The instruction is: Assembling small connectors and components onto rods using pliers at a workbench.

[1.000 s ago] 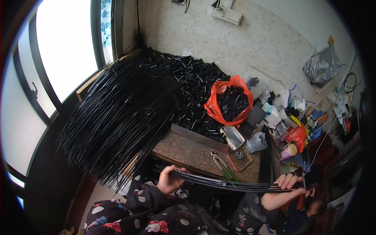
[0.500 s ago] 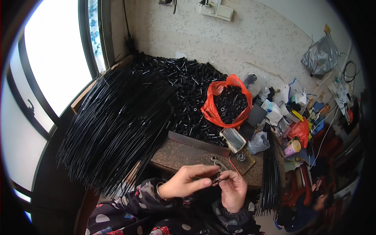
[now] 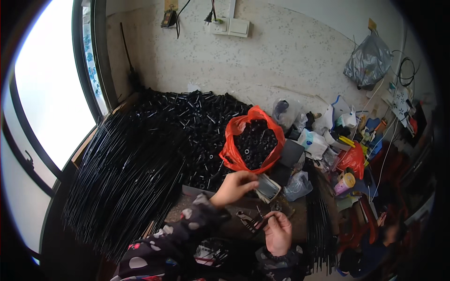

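My left hand (image 3: 236,188) reaches forward over the bench, its thumb and fingers slightly apart at the near-left edge of a small pale box (image 3: 277,193). Thin grey rods (image 3: 267,188) lie in that box. Lower and to the right, my right hand (image 3: 278,234) is closed, thumb against fingers, on a thin black rod (image 3: 260,214) pointing up and left. How much of it the palm hides I cannot tell. Next to it on the bench is a metal tool like pliers (image 3: 244,217), partly lost in shadow.
A bundle of long black rods (image 3: 126,182) fills the left side. Behind lies a heap of short black tubular parts (image 3: 197,117), with a red plastic bag (image 3: 229,157) of similar parts. More black rods (image 3: 320,229) hang at the right, beside clutter and a cup (image 3: 344,183). Another person (image 3: 370,248) is at far right.
My left hand has left my right hand and moved forward to the pale box. My right hand stays near the bench edge, still pinching. The whole view has shifted.
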The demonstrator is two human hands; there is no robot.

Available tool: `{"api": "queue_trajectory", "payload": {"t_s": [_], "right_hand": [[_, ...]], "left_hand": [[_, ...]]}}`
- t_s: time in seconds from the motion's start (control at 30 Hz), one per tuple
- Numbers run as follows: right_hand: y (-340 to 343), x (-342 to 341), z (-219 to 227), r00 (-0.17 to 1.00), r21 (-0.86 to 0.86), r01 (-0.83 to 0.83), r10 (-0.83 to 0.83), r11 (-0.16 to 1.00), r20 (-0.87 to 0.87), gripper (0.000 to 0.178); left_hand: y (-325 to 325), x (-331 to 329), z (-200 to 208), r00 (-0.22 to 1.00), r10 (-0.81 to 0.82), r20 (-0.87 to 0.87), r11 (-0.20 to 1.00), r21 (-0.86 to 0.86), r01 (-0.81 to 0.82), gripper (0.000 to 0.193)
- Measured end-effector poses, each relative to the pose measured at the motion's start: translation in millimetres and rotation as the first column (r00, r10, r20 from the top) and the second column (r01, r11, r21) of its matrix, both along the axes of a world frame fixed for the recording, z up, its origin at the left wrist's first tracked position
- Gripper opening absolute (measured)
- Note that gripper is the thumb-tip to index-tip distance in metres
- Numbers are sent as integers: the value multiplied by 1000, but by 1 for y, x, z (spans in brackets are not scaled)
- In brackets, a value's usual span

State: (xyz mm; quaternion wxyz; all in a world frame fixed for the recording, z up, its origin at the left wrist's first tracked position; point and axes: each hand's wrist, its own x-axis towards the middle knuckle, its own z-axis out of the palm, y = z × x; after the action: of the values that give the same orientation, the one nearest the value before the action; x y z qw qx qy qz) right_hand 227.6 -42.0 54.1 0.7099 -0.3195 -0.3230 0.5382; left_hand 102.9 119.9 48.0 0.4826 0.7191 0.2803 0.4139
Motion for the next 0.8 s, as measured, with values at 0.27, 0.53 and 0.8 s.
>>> {"api": "queue_trajectory", "payload": {"t_s": [0.27,0.53,0.8], "right_hand": [[8,18,-17,983,-24,180,-179,983,37,15],[6,22,2,996,-80,-81,80,993,-25,13],[-6,-52,26,976,-27,-187,189,982,112,14]], "left_hand": [[114,80,-47,807,480,-344,622,782,-37,16],[88,17,-9,682,87,727,828,-433,356,19],[-67,-55,-4,571,-51,820,608,-428,669,18]]}}
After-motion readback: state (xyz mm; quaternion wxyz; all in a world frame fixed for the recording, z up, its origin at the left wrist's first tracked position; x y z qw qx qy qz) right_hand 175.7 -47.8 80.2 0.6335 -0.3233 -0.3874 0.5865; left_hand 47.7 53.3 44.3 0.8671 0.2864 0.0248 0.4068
